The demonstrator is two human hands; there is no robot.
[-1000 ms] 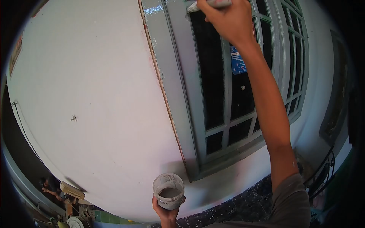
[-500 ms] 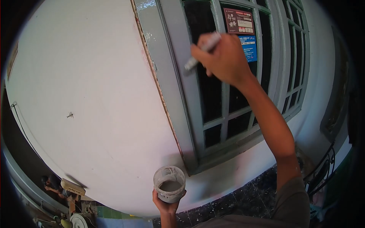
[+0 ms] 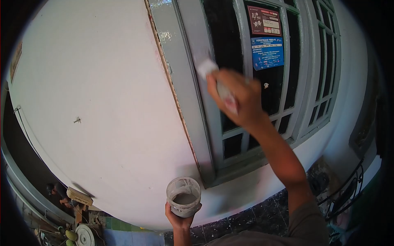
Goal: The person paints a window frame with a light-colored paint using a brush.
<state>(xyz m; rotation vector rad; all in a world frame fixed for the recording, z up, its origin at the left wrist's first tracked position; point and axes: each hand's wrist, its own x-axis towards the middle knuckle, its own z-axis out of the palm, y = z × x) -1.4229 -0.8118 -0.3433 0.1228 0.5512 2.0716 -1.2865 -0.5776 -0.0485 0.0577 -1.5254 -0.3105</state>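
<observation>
My right hand (image 3: pixel 240 95) is closed around the handle of a paintbrush (image 3: pixel 208 67), whose head points up and left against the grey window frame (image 3: pixel 204 92). Motion blurs the bristles, so exact contact is hard to see. Lower down, my left hand (image 3: pixel 180 220) holds a clear plastic tub (image 3: pixel 183 188) upright from beneath, fingers round its sides. Grey paint (image 3: pixel 184 199) lies inside the tub, and smears coat its inner wall.
White wall (image 3: pixel 111 98) fills the left side. Red and blue stickers (image 3: pixel 267 53) are on the dark window glass. Another person (image 3: pixel 59 194) is at the lower left by a wooden box-like sign (image 3: pixel 80 197). Dark speckled floor tiles (image 3: pixel 246 215) lie below; a black metal railing (image 3: pixel 349 186) stands right.
My right hand has moved lower, and the brush has swung from pointing down-left to pointing up-left. The tub in my left hand stays about where it was. The view has shifted slightly.
</observation>
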